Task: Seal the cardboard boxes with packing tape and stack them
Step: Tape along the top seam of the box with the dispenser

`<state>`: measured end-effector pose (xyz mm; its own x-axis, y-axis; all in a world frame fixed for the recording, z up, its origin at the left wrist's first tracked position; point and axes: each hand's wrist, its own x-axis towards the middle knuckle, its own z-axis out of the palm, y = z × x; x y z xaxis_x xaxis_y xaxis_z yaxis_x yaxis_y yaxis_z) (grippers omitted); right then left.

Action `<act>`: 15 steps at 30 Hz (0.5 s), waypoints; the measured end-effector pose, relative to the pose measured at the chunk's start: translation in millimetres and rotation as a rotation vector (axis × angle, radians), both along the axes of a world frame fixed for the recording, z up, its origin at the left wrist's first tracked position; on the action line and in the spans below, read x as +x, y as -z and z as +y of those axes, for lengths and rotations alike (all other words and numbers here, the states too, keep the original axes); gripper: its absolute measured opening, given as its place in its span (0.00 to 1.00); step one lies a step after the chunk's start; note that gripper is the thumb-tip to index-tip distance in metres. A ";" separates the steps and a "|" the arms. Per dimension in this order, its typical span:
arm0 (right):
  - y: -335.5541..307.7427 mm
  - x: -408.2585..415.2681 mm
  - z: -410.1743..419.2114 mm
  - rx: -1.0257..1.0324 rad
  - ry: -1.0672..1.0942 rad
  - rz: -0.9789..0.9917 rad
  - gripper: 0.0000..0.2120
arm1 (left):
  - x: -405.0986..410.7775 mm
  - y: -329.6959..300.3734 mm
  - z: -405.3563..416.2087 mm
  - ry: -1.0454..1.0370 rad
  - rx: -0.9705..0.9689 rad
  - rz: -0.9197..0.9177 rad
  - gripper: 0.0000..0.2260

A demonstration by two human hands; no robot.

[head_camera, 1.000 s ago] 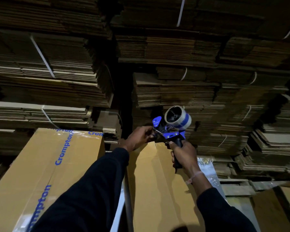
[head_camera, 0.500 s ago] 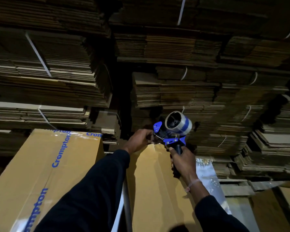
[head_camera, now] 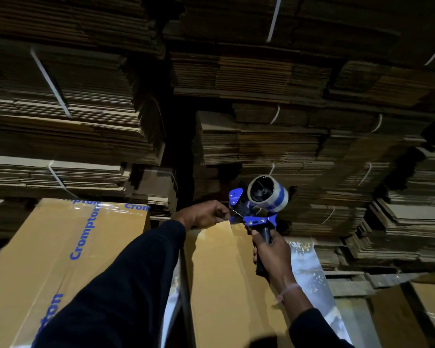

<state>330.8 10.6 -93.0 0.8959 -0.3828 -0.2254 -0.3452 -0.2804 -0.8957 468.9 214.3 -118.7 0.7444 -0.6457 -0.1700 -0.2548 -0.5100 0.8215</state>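
A long brown cardboard box (head_camera: 224,277) lies lengthwise in front of me, its centre seam running away from me. My right hand (head_camera: 271,254) grips the black handle of a blue tape dispenser (head_camera: 256,209) carrying a clear tape roll (head_camera: 274,194), held at the box's far end. My left hand (head_camera: 204,214) pinches the loose tape end at the dispenser's mouth, right at the far edge of the box. To the left lies a taped box (head_camera: 60,259) printed "Crompton" in blue.
Tall stacks of flattened cardboard (head_camera: 286,136) bound with white straps fill the whole background. A shiny plastic-covered surface (head_camera: 309,267) lies right of the box. Another brown box corner (head_camera: 427,310) shows at the lower right, with wooden pallet boards (head_camera: 349,282) behind it.
The dispenser and both hands have dropped slightly toward the far edge of the box. My left hand keeps its pinch on the tape end.
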 end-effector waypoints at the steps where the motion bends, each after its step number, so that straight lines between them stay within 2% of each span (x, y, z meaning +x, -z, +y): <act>1: -0.3 -0.7 0.8 -0.004 0.001 -0.003 0.06 | 0.1 -2.5 0.8 0.021 0.021 0.008 0.05; 8: -1.9 -4.8 1.6 -0.006 -0.009 -0.039 0.08 | -1.5 -9.9 2.0 0.070 0.167 -0.034 0.14; 12: -2.1 -5.3 1.0 0.003 -0.005 -0.035 0.07 | -0.3 -13.6 -0.3 0.159 0.233 -0.111 0.08; 15: 1.0 -5.7 1.1 0.000 0.002 -0.034 0.08 | 2.0 -21.9 -7.7 0.263 0.342 -0.227 0.09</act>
